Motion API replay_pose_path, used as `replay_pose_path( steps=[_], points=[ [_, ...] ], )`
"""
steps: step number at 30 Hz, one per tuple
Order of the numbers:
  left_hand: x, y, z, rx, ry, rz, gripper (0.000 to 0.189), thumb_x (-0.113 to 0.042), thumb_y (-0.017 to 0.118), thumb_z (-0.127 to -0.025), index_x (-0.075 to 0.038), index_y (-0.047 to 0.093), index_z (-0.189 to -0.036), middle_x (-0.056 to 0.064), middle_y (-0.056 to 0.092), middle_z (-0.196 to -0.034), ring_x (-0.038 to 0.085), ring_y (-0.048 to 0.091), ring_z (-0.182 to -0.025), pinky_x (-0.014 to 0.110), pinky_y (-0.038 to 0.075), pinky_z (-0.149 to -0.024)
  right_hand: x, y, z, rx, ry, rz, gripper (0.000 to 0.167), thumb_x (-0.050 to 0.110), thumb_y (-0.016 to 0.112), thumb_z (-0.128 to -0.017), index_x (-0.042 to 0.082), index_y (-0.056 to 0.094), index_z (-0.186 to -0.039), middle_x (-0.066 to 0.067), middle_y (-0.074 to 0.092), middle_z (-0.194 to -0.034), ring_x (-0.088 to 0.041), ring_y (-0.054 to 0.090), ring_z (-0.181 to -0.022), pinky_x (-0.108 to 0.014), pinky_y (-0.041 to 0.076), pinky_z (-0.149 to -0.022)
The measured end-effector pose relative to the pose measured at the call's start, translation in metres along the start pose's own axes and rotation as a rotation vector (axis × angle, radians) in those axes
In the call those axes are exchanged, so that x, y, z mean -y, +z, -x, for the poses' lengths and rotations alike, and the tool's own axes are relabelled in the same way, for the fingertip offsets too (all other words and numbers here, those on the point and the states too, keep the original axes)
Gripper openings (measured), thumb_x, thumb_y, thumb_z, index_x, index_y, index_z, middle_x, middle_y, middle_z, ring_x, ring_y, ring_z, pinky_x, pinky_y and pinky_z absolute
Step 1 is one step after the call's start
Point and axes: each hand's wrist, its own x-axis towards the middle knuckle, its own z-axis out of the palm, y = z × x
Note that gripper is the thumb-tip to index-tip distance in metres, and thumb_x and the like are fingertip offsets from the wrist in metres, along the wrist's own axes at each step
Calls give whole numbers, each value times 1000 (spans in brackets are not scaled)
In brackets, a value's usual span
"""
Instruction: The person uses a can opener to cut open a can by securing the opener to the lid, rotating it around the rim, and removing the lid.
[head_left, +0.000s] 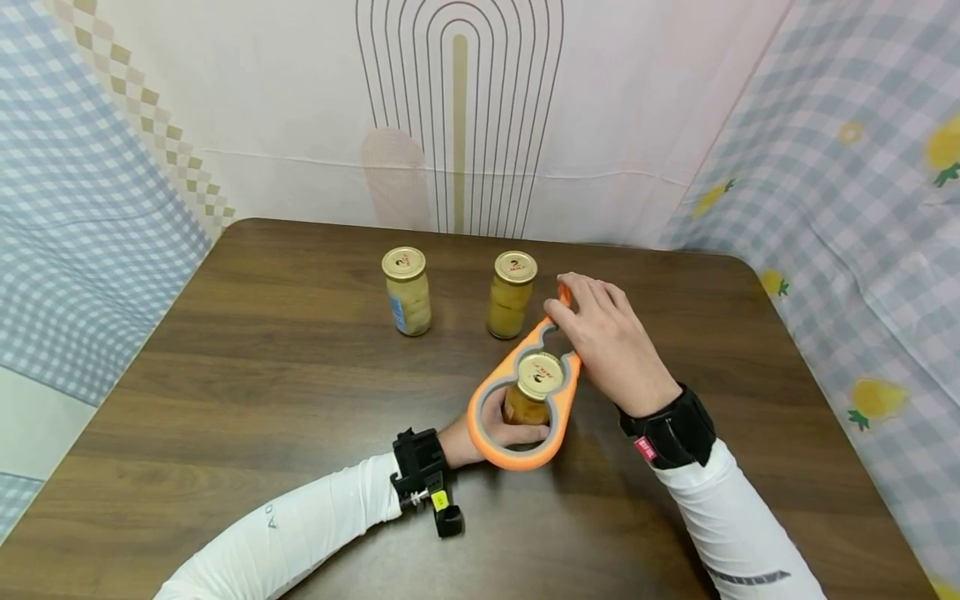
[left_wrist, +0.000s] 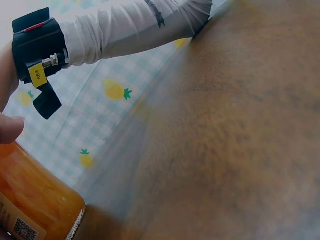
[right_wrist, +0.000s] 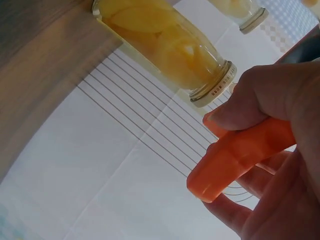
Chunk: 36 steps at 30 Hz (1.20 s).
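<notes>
My left hand point(head_left: 495, 423) grips a glass jar of orange fruit point(head_left: 522, 408) with a gold lid point(head_left: 541, 375). An orange jar opener point(head_left: 517, 461) with grey scalloped inner edges surrounds the jar's top in the head view. Whether it bites on the lid, I cannot tell. My right hand point(head_left: 611, 350) holds the opener's handle ends, thumb on one side and fingers on the other. In the right wrist view those orange handles point(right_wrist: 240, 155) lie inside the curled hand. The left wrist view shows the held jar point(left_wrist: 40, 195) with its label and the left thumb above.
Behind the opener stands a jar of yellow fruit point(head_left: 510, 302), lid on. Left of it is another lidded jar with paler fruit point(head_left: 409, 302). All are on a brown wooden table point(head_left: 262, 358). A patterned curtain point(head_left: 637, 100) hangs beyond the far edge.
</notes>
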Motion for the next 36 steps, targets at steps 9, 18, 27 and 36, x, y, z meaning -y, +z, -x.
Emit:
replay_pose_path(
  steps=[9,18,27,36],
  points=[
    [1,0,-1,-21,-17,-36,65,-13,83,-84,-20,53,-141,2,63,-134,12,60,-121,29,45,-109,-1,2,-2,25,10,-23,37,-6,71,-90,9,60,-122,-22,52,-137,-37,49,-129,-55,47,-100],
    [0,3,1,-77,-52,-77,60,-19,86,-81,-18,61,-135,1,69,-129,11,62,-118,24,43,-108,-2,5,-4,35,-5,-67,41,-10,68,-90,8,60,-125,-23,50,-139,-36,49,-129,-54,50,-99],
    [2,0,-1,-56,23,-56,76,-13,85,-81,-32,49,-145,-9,65,-134,6,59,-124,24,40,-113,-4,7,-6,11,-33,-84,43,-12,70,-88,9,60,-123,-23,49,-140,-36,53,-121,-52,51,-95],
    [1,-4,-4,55,128,-2,102,-1,78,-87,-40,17,-159,-8,50,-151,11,48,-139,29,35,-119,-6,10,-10,-2,-59,-94,39,-11,69,-89,9,61,-121,-21,50,-136,-35,54,-115,-51,50,-94]
  ],
)
